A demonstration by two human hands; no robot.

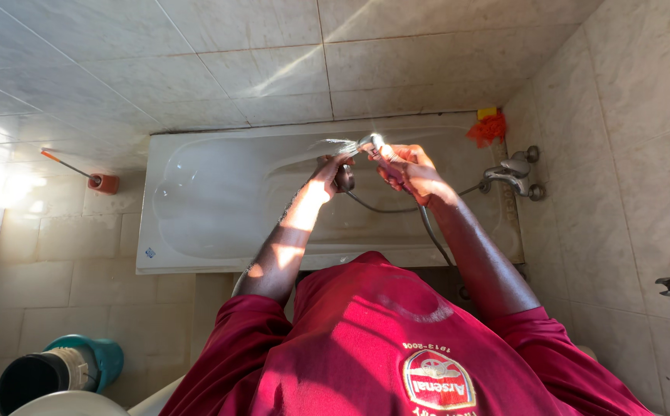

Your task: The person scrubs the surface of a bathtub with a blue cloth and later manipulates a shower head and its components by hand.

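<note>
Both hands: L hand (327, 171) + R hand (410, 171) grip shower head (367, 143) | bathtub (196, 231) below

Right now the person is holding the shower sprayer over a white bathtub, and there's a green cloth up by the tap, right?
Not quite: the cloth by the tap is orange, not green, as the head view shows. The rest holds: both hands, left and right, hold the shower sprayer over the white bathtub.
</note>
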